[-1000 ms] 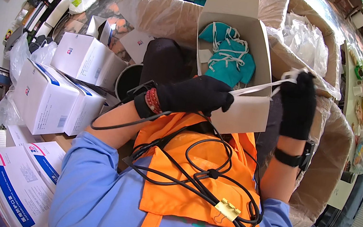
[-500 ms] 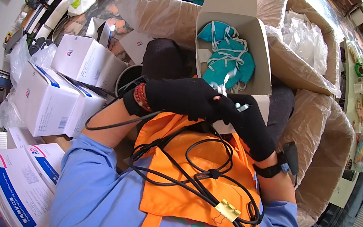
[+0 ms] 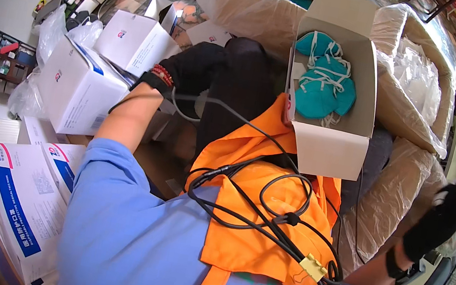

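Note:
An open cardboard box (image 3: 324, 150) stands on my lap, with its flaps folded out. Teal face masks (image 3: 324, 95) with white straps lie inside it. My left hand (image 3: 195, 68), in a black glove, is over my left knee beside the stacked white boxes (image 3: 133, 40); its fingers are blurred and partly hidden. Far out to the right, my right hand (image 3: 438, 222), also black-gloved, is away from the box. Something whitish shows at its blurred fingertips, too unclear to name. Neither hand touches the masks.
Large plastic-lined cartons (image 3: 244, 14) stand beyond and to the right; one holds clear plastic wrapping (image 3: 417, 75). Flat white mask boxes (image 3: 17, 197) are stacked at the lower left. A black cable (image 3: 262, 228) with a yellow clip (image 3: 313, 267) lies over my orange apron (image 3: 249, 195).
My hands have parted from their meeting place over the near edge of the box. The left went to the left knee, the right far to the right. The view has shifted, too.

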The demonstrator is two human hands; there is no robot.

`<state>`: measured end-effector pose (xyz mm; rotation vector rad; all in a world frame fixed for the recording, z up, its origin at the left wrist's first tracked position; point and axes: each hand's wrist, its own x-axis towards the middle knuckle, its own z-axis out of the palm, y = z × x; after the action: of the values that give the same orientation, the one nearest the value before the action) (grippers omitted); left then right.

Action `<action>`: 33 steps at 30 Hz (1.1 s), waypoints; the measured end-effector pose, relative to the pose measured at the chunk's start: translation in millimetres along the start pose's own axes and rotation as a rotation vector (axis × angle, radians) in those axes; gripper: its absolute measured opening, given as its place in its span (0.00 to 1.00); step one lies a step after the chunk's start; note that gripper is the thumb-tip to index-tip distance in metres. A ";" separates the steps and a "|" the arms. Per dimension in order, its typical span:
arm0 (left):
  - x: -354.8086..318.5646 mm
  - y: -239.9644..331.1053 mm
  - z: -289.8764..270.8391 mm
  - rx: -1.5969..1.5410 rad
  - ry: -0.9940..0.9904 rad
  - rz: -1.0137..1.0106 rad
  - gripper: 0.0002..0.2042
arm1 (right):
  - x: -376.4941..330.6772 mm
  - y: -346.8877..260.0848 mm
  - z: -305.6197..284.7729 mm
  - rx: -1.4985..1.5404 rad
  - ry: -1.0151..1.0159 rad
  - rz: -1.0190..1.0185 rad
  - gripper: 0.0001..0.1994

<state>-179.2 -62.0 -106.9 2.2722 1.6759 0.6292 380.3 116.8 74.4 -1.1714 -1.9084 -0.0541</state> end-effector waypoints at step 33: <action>300.1 98.8 107.9 0.235 -0.199 0.091 0.30 | -151.4 279.2 -35.5 -0.527 -0.339 0.458 0.15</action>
<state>29.6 198.5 -99.6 2.4888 1.6313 0.2225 637.0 149.8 -113.1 -2.0633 -1.9174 -0.1200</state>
